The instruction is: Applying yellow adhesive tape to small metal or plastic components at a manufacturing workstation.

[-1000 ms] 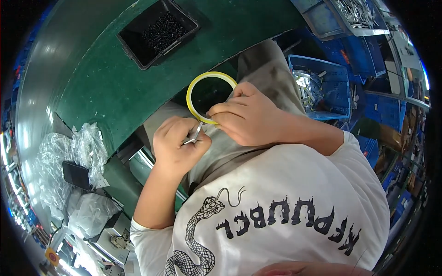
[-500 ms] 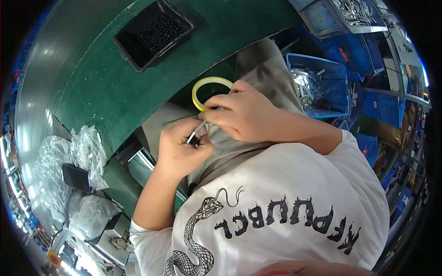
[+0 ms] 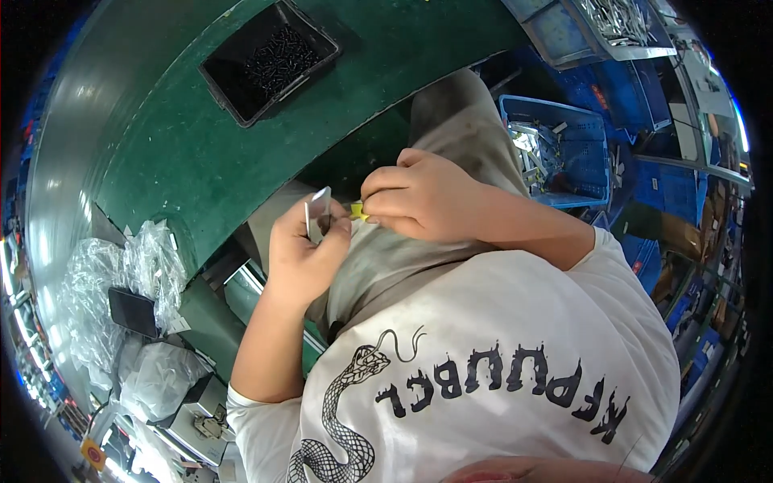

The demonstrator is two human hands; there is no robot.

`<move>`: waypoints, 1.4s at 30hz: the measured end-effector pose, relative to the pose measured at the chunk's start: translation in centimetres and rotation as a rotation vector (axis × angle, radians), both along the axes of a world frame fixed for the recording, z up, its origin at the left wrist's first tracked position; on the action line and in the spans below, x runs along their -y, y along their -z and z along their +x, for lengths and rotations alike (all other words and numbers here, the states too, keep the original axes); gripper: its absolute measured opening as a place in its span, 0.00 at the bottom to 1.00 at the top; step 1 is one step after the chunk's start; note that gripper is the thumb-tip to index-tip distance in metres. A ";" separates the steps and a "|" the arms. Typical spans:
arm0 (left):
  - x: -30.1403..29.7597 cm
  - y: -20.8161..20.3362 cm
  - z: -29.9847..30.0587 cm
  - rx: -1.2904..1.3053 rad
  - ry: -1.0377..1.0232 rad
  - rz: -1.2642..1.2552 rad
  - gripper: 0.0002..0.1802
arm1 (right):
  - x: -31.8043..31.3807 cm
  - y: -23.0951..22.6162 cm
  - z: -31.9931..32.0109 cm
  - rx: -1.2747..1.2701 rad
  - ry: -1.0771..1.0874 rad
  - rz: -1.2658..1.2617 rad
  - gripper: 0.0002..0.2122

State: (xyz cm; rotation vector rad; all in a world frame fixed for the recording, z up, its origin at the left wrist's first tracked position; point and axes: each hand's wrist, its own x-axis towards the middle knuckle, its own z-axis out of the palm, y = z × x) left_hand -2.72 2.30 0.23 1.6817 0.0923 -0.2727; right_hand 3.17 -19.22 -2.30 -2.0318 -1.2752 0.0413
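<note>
My left hand (image 3: 306, 256) is closed round a small silver metal piece (image 3: 323, 206), which sticks up between thumb and fingers and looks like two flat arms side by side. Close to its right, my right hand (image 3: 425, 197) has its fingers curled together. A short bit of yellow tape (image 3: 358, 211) shows in the gap between the hands, at my right fingertips. The rest of the tape roll is hidden. Both hands are over my lap, in front of the grey trousers (image 3: 463, 113).
A black bin (image 3: 233, 72) of small black parts stands on the green table (image 3: 177, 153). Plastic bags (image 3: 88, 274) and a dark flat object (image 3: 134, 311) lie to the left. At the right is a blue basket (image 3: 581, 153) with metal pieces, below another bin (image 3: 564, 36).
The yellow tape ring, which stood up plainly above my right hand, is now mostly out of sight. My left hand has turned and shifted slightly left and up, raising the metal piece.
</note>
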 end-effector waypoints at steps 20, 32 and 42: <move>0.7 0.2 -0.6 -0.073 0.169 -0.102 0.08 | -0.1 -2.0 0.6 -0.266 0.062 0.060 0.10; 0.9 -0.3 -0.5 -0.070 0.186 -0.029 0.07 | 0.1 -2.0 0.6 -0.240 0.083 0.059 0.11; 0.9 -0.1 -0.6 -0.011 0.205 0.093 0.06 | 0.1 -1.9 0.6 -0.224 0.084 0.058 0.11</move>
